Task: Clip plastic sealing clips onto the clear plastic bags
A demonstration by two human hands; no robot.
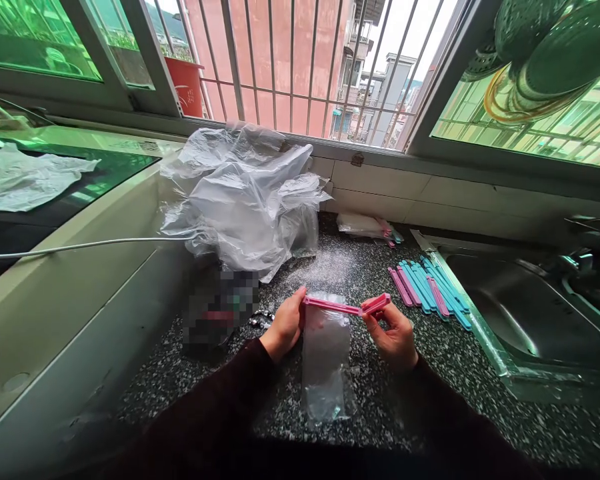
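Head view: one pink clip [333, 306] across one clear bag [325, 373]

Both hands are closed on the clip, near the bag's top: the left hand [284, 327] pinches its left end, the right hand [394, 335] its right part, which angles upward. Beneath is the speckled counter [377, 407]. Rightward, three loose pink clips [437, 297] show among blue clips [423, 285], too overlapped to count, beside one sink [490, 303]. Behind: one plastic heap [245, 197], one packet [361, 225].
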